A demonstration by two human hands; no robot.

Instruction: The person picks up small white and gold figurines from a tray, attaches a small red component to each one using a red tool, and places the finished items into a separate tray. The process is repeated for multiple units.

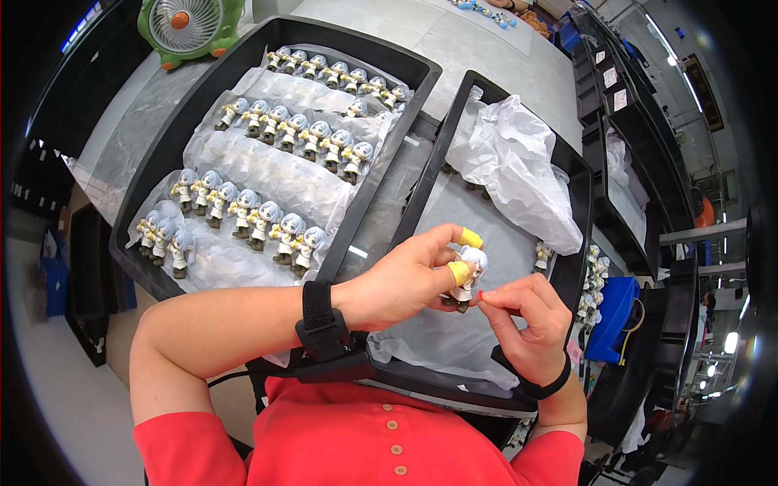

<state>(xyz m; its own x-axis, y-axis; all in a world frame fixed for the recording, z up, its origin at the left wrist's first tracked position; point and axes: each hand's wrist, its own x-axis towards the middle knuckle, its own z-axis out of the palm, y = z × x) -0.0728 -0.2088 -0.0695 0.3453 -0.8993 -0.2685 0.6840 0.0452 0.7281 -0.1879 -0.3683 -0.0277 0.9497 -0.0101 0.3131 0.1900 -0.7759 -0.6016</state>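
Observation:
My left hand (403, 274) is closed around a small figurine (475, 261) with pale silver hair, a white outfit and dark boots. Yellow coverings wrap its thumb and index fingertip. Just beside the figurine's lower part, my right hand (531, 314) pinches a tiny red piece (479, 296) between thumb and fingertips; its exact kind is too small to make out. Both hands are over the right-hand black tray (433, 174), which is lined with thin white sheet. A few figurines show partly in that tray, one of them a figurine (542, 257) near its right side.
A larger black tray (423, 77) on the left holds rows of similar figurines (312, 139) on white wrapping. Crumpled white sheet (510, 150) covers the right tray's far end. A green fan (185, 24) stands far left; a blue bin (613, 320) is at right.

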